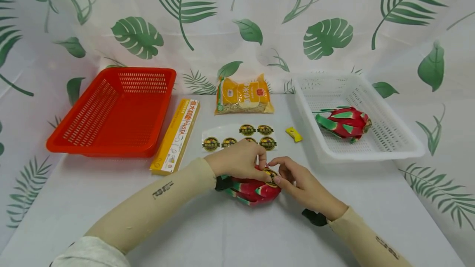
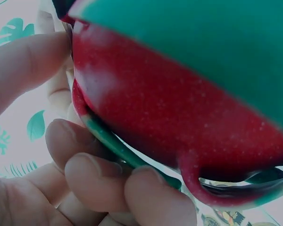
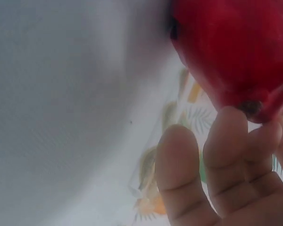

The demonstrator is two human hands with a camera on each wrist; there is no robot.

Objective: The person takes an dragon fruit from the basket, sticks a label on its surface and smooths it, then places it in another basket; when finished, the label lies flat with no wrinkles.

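Observation:
A red dragon fruit (image 1: 256,193) with green scales lies sideways on the table, between the two hands. A round black-and-gold sticker (image 1: 273,174) is on its upper right end. Reaching over the fruit from the left, my left hand (image 1: 241,160) holds it, thumb tip on the sticker's left edge; its curled fingers (image 2: 96,181) show along the fruit's side in the left wrist view. My right hand (image 1: 302,182) grips the right end, thumb at the sticker's lower right edge. In the right wrist view its fingertips (image 3: 226,127) meet the fruit's tip.
Behind the hands lies a sticker sheet (image 1: 219,133), with a small yellow packet (image 1: 294,134) to its right. A pasta box (image 1: 175,137) and red basket (image 1: 115,114) are left, a yellow grain bag (image 1: 245,96) behind. At right, a white basket (image 1: 389,147) holds another dragon fruit (image 1: 345,122).

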